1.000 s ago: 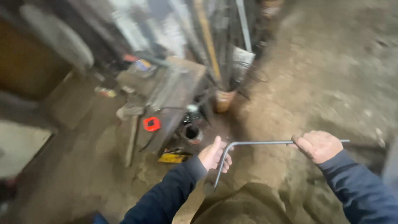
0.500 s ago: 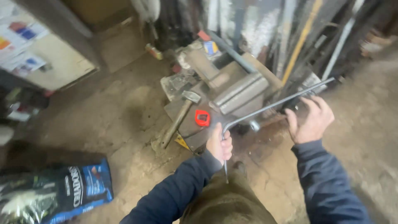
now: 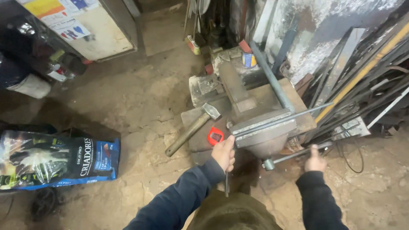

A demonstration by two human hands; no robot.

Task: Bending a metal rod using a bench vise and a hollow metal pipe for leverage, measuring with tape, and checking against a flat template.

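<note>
On the far left a dark feed bag (image 3: 55, 159) lies on the packed dirt floor (image 3: 140, 102), with a pale cabinet door (image 3: 96, 32) beyond it, and a wooden-handled hammer (image 3: 191, 127) rests on a block beside a red tape measure (image 3: 215, 136). The left hand (image 3: 224, 152) is closed around the bent end of a thin steel rod (image 3: 277, 121) that lies across the grey bench vise (image 3: 262, 132) at centre. To the right, the right hand (image 3: 315, 161) grips the vise handle (image 3: 298, 154), near metal bars (image 3: 366, 81) leaning on the flaking wall.
</note>
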